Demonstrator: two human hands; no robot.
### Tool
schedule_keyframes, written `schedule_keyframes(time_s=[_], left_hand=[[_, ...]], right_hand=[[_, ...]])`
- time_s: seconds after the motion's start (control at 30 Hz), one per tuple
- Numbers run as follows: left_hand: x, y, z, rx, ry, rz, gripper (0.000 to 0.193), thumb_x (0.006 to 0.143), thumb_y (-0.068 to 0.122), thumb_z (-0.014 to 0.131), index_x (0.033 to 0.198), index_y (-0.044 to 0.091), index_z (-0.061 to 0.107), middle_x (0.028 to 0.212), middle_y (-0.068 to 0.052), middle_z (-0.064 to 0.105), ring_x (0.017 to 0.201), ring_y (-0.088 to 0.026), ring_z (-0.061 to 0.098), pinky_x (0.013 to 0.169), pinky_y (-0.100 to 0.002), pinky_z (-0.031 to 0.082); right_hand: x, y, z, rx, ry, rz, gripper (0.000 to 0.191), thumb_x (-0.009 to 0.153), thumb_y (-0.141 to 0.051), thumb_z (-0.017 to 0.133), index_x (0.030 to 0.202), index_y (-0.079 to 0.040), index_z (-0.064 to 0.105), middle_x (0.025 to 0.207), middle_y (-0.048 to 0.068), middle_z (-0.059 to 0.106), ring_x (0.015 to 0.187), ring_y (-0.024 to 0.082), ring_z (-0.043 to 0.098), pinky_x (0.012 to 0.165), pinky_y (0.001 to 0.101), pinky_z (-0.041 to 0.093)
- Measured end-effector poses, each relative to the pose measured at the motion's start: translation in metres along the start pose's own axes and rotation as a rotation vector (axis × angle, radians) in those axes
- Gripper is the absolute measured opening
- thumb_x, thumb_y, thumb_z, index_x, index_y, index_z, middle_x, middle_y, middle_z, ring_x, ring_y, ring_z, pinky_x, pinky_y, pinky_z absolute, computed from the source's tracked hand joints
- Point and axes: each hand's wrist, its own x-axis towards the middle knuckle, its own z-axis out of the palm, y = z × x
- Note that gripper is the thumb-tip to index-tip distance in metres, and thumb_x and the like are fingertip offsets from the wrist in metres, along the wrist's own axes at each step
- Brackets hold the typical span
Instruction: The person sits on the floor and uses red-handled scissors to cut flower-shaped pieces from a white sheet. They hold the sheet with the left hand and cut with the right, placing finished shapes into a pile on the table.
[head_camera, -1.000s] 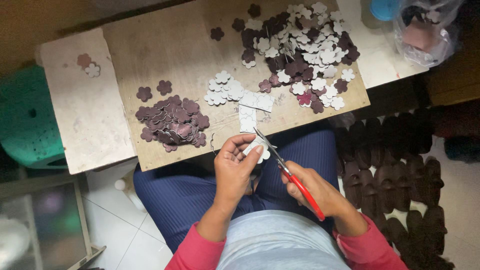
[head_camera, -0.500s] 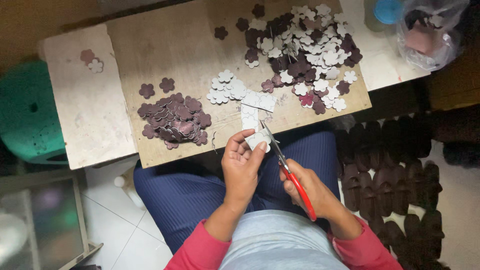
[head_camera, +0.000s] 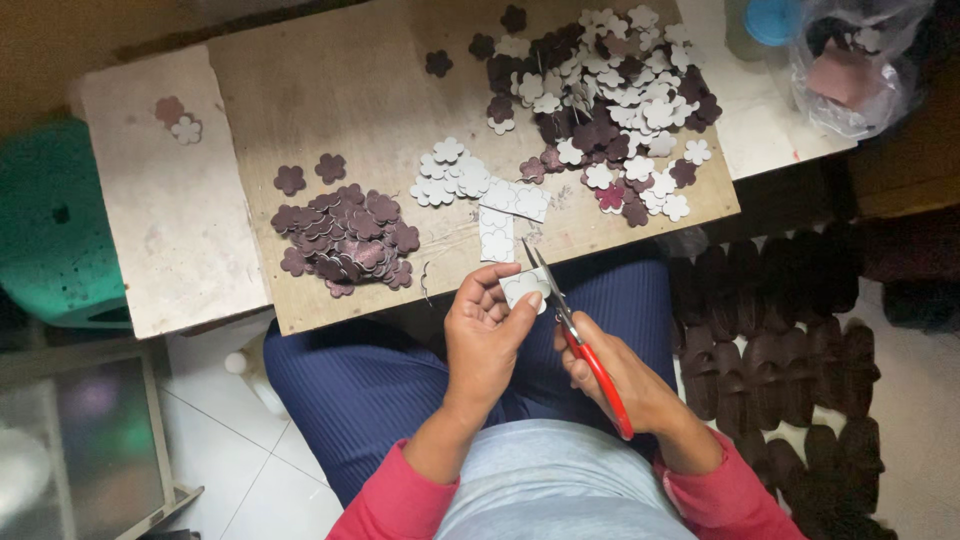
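Two hands at work over a lap, seen from above. Left hand (head_camera: 487, 335) pinching a small white cutout (head_camera: 525, 288) between thumb and fingertips, just off the near edge of the board (head_camera: 330, 95). Right hand (head_camera: 625, 375) closed through the red handles of scissors (head_camera: 570, 325), blades parted and meeting the cutout's right edge. Fingers of both hands bent and gripping, none loose.

Beyond the hands, on the board: a neat dark pile (head_camera: 350, 240) of maroon flower shapes at left, two more lying apart just above it. A small white cluster (head_camera: 450, 178) of flower shapes near the middle, touching two uncut white strips (head_camera: 505, 215) with shapes marked in them. At the far right, a large mixed heap (head_camera: 605, 95) of white and maroon flowers, loosely spread to the board's edge. One maroon and one white flower on the pale slab (head_camera: 160, 200) at left.

Judging by the piles, well along but far from finished: many shapes cut and sorted by colour, the mixed heap unsorted, the strips yet to be cut, one piece mid-trim.

Around the bench: green stool (head_camera: 50, 210) at left, plastic bag (head_camera: 860, 65) at top right with a blue lid beside it, dark moulded pieces (head_camera: 780, 350) in rows on the floor at right. Blue striped trousers and pink sleeves below.
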Motion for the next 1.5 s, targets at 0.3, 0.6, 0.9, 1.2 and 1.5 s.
schedule_keyframes(time_s=[0.3,0.6,0.9,1.2,1.5], left_hand=[[0.003,0.001,-0.006,0.016,0.016,-0.001,0.04,0.09,-0.007,0.071,0.127,-0.005,0.057,0.106,-0.013,0.071,0.09,-0.01,0.069,0.082,-0.022,0.057],[0.005,0.007,-0.009,-0.009,0.0,-0.002,0.039,0.092,-0.006,0.07,0.128,-0.006,0.056,0.105,-0.013,0.071,0.091,-0.011,0.069,0.082,-0.022,0.056],[0.008,0.01,-0.01,0.035,0.019,0.023,0.04,0.092,-0.006,0.069,0.129,-0.005,0.056,0.103,-0.011,0.07,0.088,-0.01,0.068,0.078,-0.022,0.055],[0.002,0.005,0.0,0.019,0.063,0.058,0.041,0.092,-0.005,0.07,0.13,-0.004,0.055,0.106,-0.011,0.07,0.091,-0.01,0.068,0.081,-0.022,0.055],[0.001,0.015,-0.002,0.093,0.011,0.066,0.043,0.092,-0.003,0.072,0.131,-0.004,0.056,0.104,-0.01,0.071,0.09,-0.009,0.068,0.079,-0.021,0.055]], right_hand=[[-0.002,-0.003,-0.004,-0.023,-0.02,0.048,0.048,0.101,-0.052,0.049,0.105,-0.004,0.051,0.067,0.003,0.051,0.055,0.013,0.053,0.053,0.0294,0.049],[-0.003,-0.002,-0.008,-0.031,-0.037,0.057,0.053,0.099,-0.059,0.048,0.099,-0.005,0.052,0.066,0.002,0.05,0.052,0.011,0.053,0.048,0.0283,0.047],[-0.004,0.002,-0.011,-0.064,-0.054,0.074,0.052,0.097,-0.058,0.051,0.095,-0.006,0.051,0.06,0.001,0.047,0.047,0.01,0.05,0.044,0.0281,0.043],[-0.001,-0.003,-0.001,-0.113,-0.016,0.009,0.048,0.1,-0.05,0.053,0.109,-0.003,0.052,0.067,0.003,0.047,0.059,0.016,0.048,0.055,0.0316,0.043],[0.0,-0.005,-0.002,-0.09,-0.053,-0.008,0.044,0.101,-0.044,0.051,0.112,-0.002,0.05,0.071,0.005,0.047,0.062,0.018,0.046,0.058,0.0339,0.043]])
